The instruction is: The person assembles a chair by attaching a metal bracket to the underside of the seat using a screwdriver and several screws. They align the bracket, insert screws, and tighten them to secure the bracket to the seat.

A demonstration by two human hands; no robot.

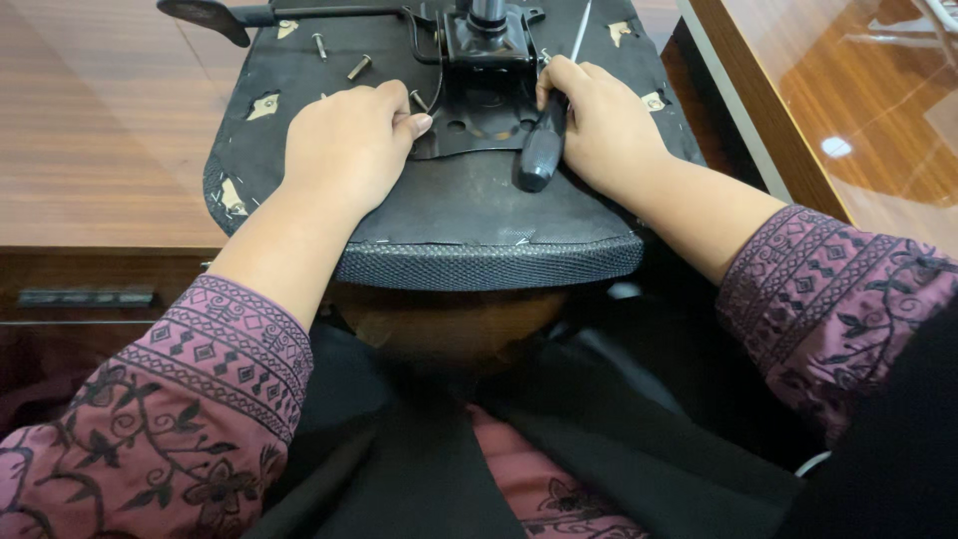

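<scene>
A: Entry, head view. Upturned chair seat [449, 215] lies underside up on the wooden table [100, 150], its padded mesh front edge at 6 o'clock, overhanging toward the person's lap.

B: Hands?

A: Left hand [344, 145] is curled narrow, knuckles up, fingertips pressed at the edge of the black metal mounting plate [474, 125]. Whether it pinches a small part I cannot tell. Right hand [599, 125] is wrapped around a screwdriver [544, 145]: black handle pointing to 6 o'clock, thin shaft running up to 12 o'clock past the mechanism.

B: Loose hardware?

A: Two bolts [359, 67] lying on the fabric at about 11 o'clock from the left hand, near the lever [215, 15] that sticks out at 10 o'clock. More may be hidden under the hands.

B: Handling notes?

A: Judgement only: the seat looks bulky and moderately heavy, a rigid board under thin black fabric with soft padding at the rim. Best held by the stiff outer edges at 3 and 9 o'clock, not by the lever. The plate is stiff steel, likely sharp-edged; hold it flat with the palm. The bolts are small, smooth, prone to rolling off. The screwdriver handle looks grippy, and the shaft is slim.

B: Surroundings?

A: Glossy desk top [858, 100] at 2 o'clock, well apart.
</scene>
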